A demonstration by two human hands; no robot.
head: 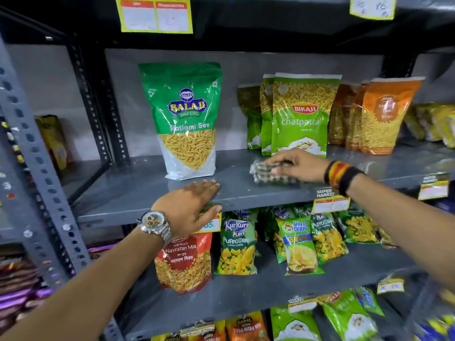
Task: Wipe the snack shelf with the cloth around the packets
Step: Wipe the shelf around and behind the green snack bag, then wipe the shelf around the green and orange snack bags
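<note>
Checked grey-white cloth (270, 172) bunched on grey shelf (147, 193), right hand (299, 166) grip holding it, left hand (190, 205) flat, open

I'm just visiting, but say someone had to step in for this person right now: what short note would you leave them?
Right hand: pressing the checked cloth flat on the grey shelf, just in front of the green Bikaji packets.
Left hand: empty, palm resting on the shelf's front edge, below the Balaji Ratlami Sev bag.
Packets stand upright in place; orange packets sit further right.
Done: cannot tell how much has been wiped; the shelf looks alike all over.
Left: probably wipe between and around the packets, including the open stretch left of the Balaji bag.
</note>
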